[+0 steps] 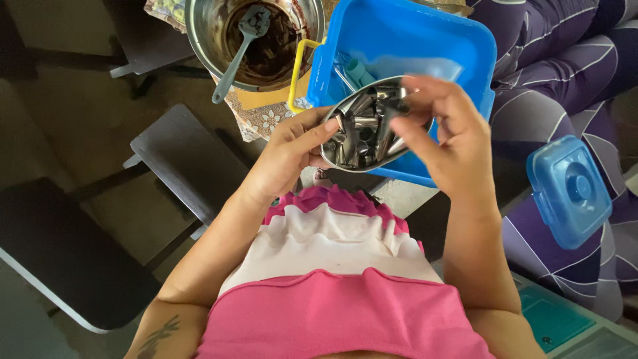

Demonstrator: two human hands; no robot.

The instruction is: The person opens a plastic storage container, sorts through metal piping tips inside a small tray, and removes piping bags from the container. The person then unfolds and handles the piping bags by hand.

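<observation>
My left hand (289,154) grips the near-left rim of a small oval metal tin (352,163) filled with several steel piping nozzles (364,126). My right hand (446,133) reaches over the tin's right side, its fingertips pinching one nozzle at the top of the pile. The tin is held tilted toward me, just above and in front of a blue plastic tub (465,46).
A steel bowl (199,40) with dark chocolate batter and a grey spatula (238,50) sits at the top. A blue lid (570,191) rests on a seated person's purple-patterned lap (565,80) at right. Dark chairs (186,156) stand to the left.
</observation>
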